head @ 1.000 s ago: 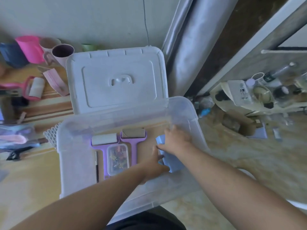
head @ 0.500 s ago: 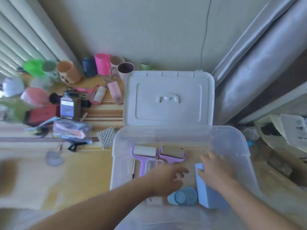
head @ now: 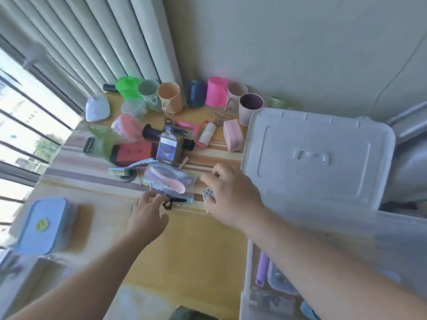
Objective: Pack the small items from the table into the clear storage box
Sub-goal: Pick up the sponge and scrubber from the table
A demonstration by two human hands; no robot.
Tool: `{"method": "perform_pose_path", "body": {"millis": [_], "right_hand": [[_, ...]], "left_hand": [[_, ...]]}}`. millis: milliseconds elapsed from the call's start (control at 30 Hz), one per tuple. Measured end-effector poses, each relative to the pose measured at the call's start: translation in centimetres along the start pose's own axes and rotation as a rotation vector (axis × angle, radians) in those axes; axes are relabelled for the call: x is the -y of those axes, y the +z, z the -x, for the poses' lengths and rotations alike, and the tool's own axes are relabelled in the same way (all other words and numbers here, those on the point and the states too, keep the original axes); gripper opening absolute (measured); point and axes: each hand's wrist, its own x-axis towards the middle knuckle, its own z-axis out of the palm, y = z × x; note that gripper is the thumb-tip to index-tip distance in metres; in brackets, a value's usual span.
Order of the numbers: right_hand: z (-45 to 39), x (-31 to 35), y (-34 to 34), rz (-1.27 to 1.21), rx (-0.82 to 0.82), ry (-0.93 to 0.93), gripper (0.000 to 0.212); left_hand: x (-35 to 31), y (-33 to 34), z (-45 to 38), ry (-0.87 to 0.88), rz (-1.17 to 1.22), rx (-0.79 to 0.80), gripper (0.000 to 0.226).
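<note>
over the table (head: 184, 245), the left hand (head: 147, 215) touches a black clip (head: 169, 203) with loose fingers, while the right hand (head: 231, 197), fingers relaxed, covers a white honeycomb piece (head: 207, 195).

Two hands over a yellow table (head: 184, 250), left hand (head: 147, 218) at a clear pouch (head: 168, 179), right hand (head: 231, 199) over a white honeycomb piece (head: 208, 195)

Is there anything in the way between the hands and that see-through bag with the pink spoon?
Nothing visible is. The left hand is right at the near edge of the clear bag; the right hand hovers just beside it, over a small white ribbed piece. From bag to storage box, only bare table shows.
</note>
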Motion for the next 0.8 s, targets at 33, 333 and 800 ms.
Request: {"method": "perform_pose_path", "body": {"millis": [33, 333, 800], "right_hand": [[-1.4, 1.1, 1.5, 0.031, 0.100, 0.044, 0.029], [-5.9, 0.4, 14.0, 0.068, 0.482, 0.767, 0.089], [-4.2, 2.5, 10.5, 0.075, 0.443, 0.610, 0.069]], "left_hand": [[1.6, 0.2, -0.2, -0.053, -0.016, 0.044, 0.058], [8.9, 0.0, -4.0, -0.120, 0.037, 0.164, 0.087], [10.3, -0.3, -3.5, 0.154, 0.173, 0.370, 0.021]]}}
